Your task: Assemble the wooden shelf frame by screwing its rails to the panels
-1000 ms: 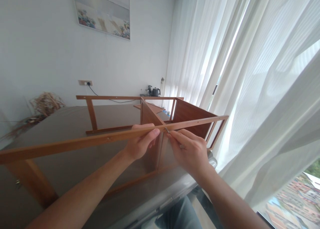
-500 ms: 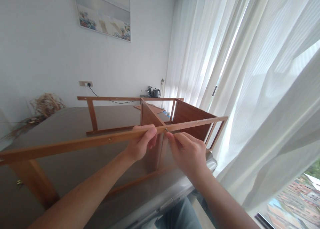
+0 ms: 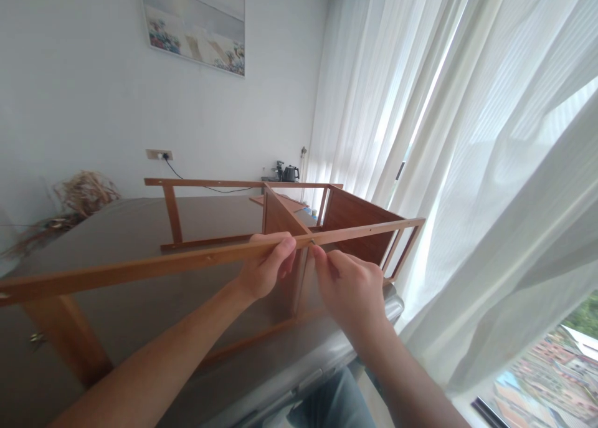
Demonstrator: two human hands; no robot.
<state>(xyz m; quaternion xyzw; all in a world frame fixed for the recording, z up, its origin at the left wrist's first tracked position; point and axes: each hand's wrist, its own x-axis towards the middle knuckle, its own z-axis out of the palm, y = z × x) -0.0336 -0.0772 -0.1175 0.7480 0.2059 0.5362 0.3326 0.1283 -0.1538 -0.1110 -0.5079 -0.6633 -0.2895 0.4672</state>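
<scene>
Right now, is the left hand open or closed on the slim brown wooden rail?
Closed: the left hand pinches the rail, thumb in front, finger behind.

One left hand, one right hand, one thin metal rod, one wooden shelf frame, two upright panels, one framed picture and one kettle showed.

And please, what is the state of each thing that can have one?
Left hand: closed around front rail
Right hand: pinching thin metal piece
Wooden frame: resting on grey surface
Black plug: in wall socket
Black kettle: upright
Curtains: hanging in folds
Wall picture: hanging
</scene>
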